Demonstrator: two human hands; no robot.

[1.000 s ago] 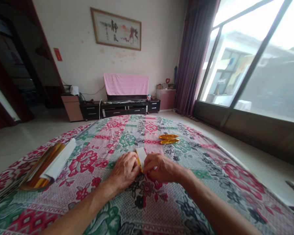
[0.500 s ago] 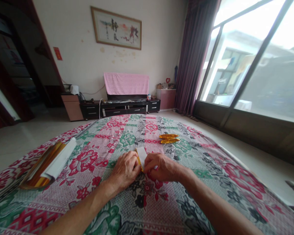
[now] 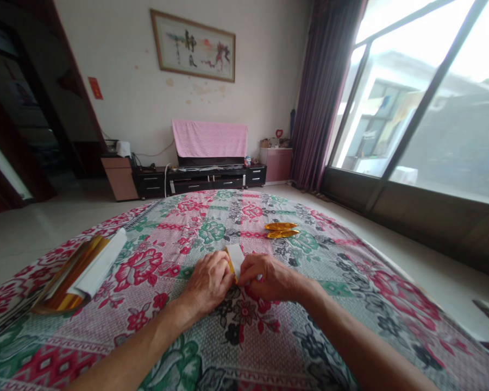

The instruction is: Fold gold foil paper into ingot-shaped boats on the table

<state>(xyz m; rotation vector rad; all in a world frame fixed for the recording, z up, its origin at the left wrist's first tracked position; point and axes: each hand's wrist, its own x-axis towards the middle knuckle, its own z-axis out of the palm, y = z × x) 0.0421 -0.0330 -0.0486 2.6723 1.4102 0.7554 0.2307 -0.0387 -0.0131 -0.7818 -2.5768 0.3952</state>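
Between my hands lies a small sheet of folded paper [image 3: 236, 257], white on top with a gold strip along its left side. My left hand [image 3: 212, 277] is closed at the paper's left edge, its fingers pressed down on the gold part. Opposite it, my right hand [image 3: 264, 278] pinches the paper's near right corner, fingertips curled together. Their fingertips almost meet at the near end of the sheet, and hide that end. Farther off to the right, two folded gold paper boats [image 3: 282, 230] lie side by side on the cloth.
A stack of gold and white paper sheets [image 3: 79, 277] rests at the left of the table. A flowered tablecloth [image 3: 179, 347] covers the round table. Beyond it stand a low black cabinet [image 3: 207, 182] and a screen under a pink cloth [image 3: 210, 138]. Windows line the right side.
Almost nothing differs. Both hands stay at the same place on the paper, with at most a tiny shift of the fingers.
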